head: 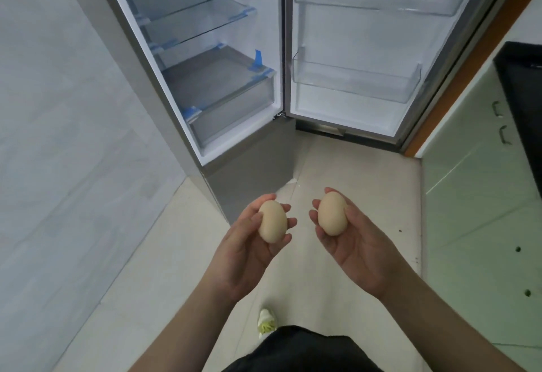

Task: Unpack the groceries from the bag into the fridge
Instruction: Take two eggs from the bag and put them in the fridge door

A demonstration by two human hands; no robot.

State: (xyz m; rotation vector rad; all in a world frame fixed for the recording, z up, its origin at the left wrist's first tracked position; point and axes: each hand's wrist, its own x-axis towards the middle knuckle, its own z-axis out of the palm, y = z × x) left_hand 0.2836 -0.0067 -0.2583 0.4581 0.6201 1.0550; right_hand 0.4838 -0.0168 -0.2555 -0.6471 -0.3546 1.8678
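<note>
We stand before the fridge (205, 57), its door (366, 49) swung wide to the right, glass shelves (193, 5) and the bottom drawer (231, 101) bare, blue tape strips at their corners. The door bins (355, 78) hold nothing either. A pale green cabinet (475, 195) runs along our right, and the tiled floor (164, 254) lies under us.

Our left hand (249, 251) cradles one egg (272, 221), fingers curled round it from below; our right hand (355, 242) holds a second egg (333, 213) the same way. Both eggs hang over hard floor, well short of the fridge. The bag is not in view.

We judge the risk plain: smooth shells in loose palm grips could roll out as we reach, or crack against a bin's rim or shelf edge. Laid on flat glass, they could roll off.

We can read no brand; faint marks high inside the fridge are too blurred.
</note>
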